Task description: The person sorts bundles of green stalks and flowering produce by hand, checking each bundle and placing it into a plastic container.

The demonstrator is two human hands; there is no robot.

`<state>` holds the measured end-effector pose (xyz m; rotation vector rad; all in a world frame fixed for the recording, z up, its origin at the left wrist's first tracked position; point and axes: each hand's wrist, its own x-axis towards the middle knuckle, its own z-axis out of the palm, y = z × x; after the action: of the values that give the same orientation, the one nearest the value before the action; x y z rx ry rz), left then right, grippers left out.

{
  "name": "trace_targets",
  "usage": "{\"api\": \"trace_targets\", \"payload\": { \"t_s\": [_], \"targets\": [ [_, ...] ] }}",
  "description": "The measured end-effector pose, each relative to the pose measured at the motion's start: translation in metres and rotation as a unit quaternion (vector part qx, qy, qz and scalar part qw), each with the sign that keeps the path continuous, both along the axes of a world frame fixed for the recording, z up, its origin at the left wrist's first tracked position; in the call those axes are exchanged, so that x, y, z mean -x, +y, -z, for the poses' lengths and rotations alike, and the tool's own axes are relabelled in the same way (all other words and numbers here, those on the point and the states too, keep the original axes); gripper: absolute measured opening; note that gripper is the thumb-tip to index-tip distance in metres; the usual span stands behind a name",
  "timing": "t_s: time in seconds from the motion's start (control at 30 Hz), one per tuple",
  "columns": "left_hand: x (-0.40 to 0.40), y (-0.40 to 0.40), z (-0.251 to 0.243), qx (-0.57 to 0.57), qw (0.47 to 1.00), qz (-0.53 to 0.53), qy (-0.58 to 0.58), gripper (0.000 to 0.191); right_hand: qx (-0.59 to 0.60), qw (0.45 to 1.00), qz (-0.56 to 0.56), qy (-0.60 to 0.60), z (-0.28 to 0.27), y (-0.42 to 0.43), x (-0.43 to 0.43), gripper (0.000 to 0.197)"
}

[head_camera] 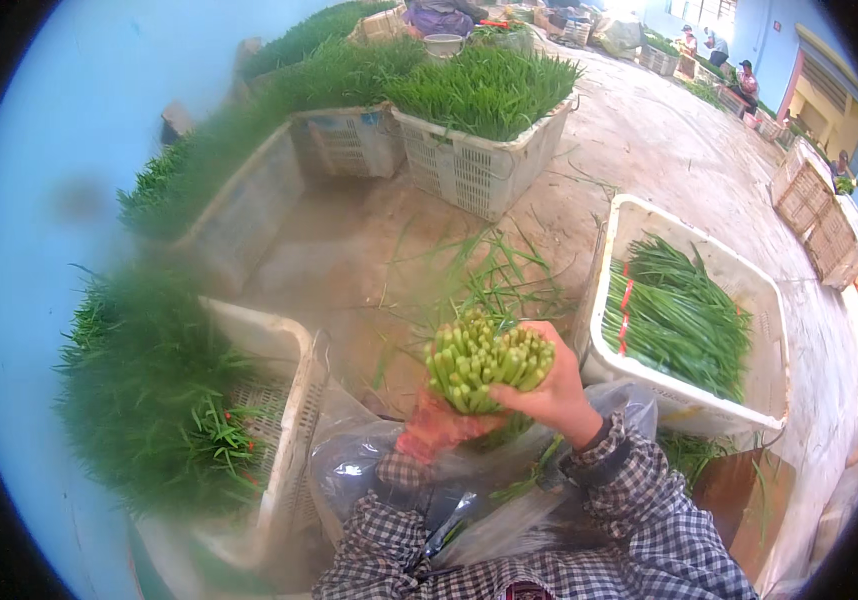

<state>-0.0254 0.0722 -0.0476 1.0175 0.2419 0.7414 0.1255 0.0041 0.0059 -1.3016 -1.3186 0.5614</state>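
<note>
A thick bunch of green stalks (pixel 478 364), cut ends facing up toward me, is held above my lap. My left hand (pixel 436 426), which looks covered by a reddish glove, grips the bunch from below on its left side. Around the right side curls my right hand (pixel 555 390), its thumb across the front just beneath the cut ends. The leafy part of the bunch hangs mostly hidden under my hands. Clear plastic sheeting (pixel 354 450) covers my lap, and a metal blade-like tool (pixel 450 525) lies on it between my forearms.
On the right stands a white plastic crate (pixel 688 214) with tied green bundles (pixel 669 315). At left is a crate (pixel 290 330) of leafy greens (pixel 151 397). Another full crate (pixel 451 161) stands ahead. Loose leaves (pixel 504 270) litter the floor. People (pixel 745 82) sit far off.
</note>
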Motion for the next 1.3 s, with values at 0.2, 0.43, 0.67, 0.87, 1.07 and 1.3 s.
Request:
{"api": "trace_targets", "payload": {
  "t_s": [0.2,0.43,0.67,0.87,1.07,1.3],
  "targets": [
    [0.01,0.006,0.025,-0.144,0.989,0.012,0.026,0.069,0.055,0.992,-0.098,0.062,-0.016,-0.005,-0.009,0.073],
    [0.007,0.002,0.027,-0.232,0.965,-0.05,0.111,0.062,-0.079,0.984,-0.069,-0.147,-0.067,-0.02,-0.032,0.066],
    [0.003,-0.003,0.001,-0.345,0.91,-0.113,0.198,0.062,-0.116,0.896,-0.014,-0.429,-0.079,-0.016,-0.015,0.027],
    [-0.001,-0.005,0.004,0.006,0.999,-0.038,0.009,0.065,-0.109,0.888,-0.038,-0.446,-0.076,-0.012,-0.014,0.024],
    [0.003,-0.003,-0.006,-0.026,0.999,-0.025,0.028,0.067,-0.063,0.911,0.015,-0.406,-0.066,-0.013,-0.008,0.026],
    [0.003,-0.001,0.003,-0.103,0.99,-0.055,0.082,0.067,-0.032,0.938,-0.005,-0.344,-0.061,-0.012,-0.009,0.024]
  ]
}}
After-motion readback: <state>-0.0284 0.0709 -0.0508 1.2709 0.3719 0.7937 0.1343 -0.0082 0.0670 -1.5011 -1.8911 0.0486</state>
